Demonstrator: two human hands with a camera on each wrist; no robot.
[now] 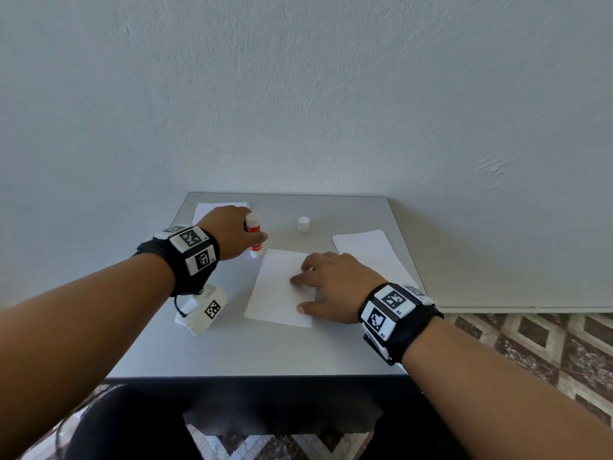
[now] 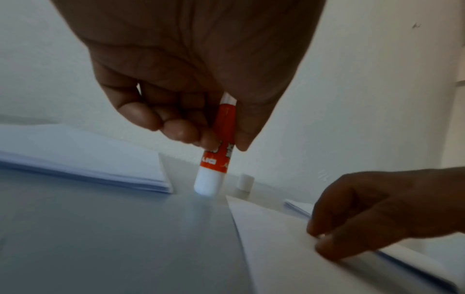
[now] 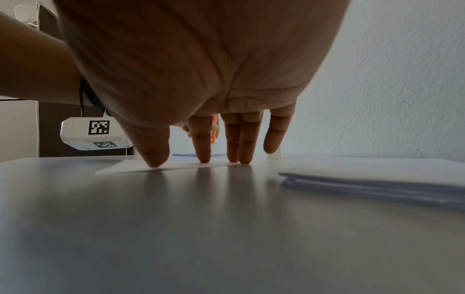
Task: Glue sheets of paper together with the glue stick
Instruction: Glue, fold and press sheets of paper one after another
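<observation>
The glue stick [image 2: 215, 159] is gripped upright in the left hand [image 1: 232, 232], its white end lowered close to the grey desk [image 1: 265, 346] just beyond the far left corner of the single sheet [image 1: 278, 290]. That sheet is pressed flat by the right hand [image 1: 335, 280] — fingers [image 3: 202, 139] straight, nothing clasped. The white cap [image 1: 303, 224] stands apart — between two paper stacks [image 1: 371, 250].
</observation>
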